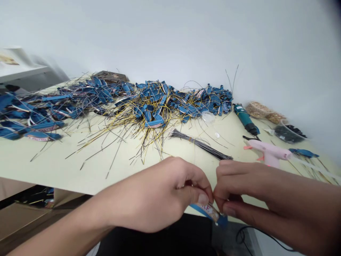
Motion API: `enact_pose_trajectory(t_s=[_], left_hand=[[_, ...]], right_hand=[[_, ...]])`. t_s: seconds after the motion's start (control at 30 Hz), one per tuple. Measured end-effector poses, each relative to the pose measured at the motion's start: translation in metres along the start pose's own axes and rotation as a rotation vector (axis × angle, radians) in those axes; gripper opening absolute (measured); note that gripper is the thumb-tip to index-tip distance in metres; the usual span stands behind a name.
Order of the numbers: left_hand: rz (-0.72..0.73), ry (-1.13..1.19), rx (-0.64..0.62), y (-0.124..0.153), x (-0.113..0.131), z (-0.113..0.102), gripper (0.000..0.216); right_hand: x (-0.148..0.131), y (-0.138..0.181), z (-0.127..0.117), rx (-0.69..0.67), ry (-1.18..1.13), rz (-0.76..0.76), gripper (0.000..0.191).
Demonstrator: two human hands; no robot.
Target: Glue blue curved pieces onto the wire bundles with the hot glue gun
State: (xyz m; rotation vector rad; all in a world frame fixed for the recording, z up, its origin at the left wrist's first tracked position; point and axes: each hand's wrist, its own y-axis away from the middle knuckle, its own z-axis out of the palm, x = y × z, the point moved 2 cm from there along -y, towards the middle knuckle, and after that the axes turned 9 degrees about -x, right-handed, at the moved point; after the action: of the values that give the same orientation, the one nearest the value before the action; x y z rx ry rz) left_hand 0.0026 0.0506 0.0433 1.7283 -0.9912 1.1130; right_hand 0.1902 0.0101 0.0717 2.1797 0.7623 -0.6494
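My left hand [162, 192] and my right hand [247, 188] meet at the table's near edge, fingers curled and pinched together. Between their fingertips both grip a small blue strip with a pale printed band [210, 212]. A bundle of thin dark wires [199, 144] lies on the table just beyond my hands. Further back spreads a big heap of blue strips tangled with yellow and dark wires [149, 103].
A pink glue gun [269, 152] rests at the right, with a teal power tool [245, 119] behind it. A woven basket [262, 111] and a clear tub of dark pieces [287, 133] stand by the wall. More blue strips [29, 121] lie far left. A black cable [255, 236] hangs below the pale table [53, 163].
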Motion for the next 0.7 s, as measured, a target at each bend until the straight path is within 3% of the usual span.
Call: enact_pose_trajectory(t_s=[0.17, 0.43, 0.7], left_hand=[[0.006, -0.016, 0.024, 0.0, -0.001, 0.002, 0.02], [0.008, 0.014, -0.001, 0.001, -0.001, 0.003, 0.021], [0.0, 0.001, 0.005, 0.002, -0.002, 0.002, 0.019]], right_hand=[[0.001, 0.001, 0.002, -0.013, 0.003, -0.042, 0.011], [-0.009, 0.0, -0.002, 0.026, -0.009, 0.0, 0.011], [-0.003, 0.002, -0.001, 0.055, 0.011, 0.026, 0.011]])
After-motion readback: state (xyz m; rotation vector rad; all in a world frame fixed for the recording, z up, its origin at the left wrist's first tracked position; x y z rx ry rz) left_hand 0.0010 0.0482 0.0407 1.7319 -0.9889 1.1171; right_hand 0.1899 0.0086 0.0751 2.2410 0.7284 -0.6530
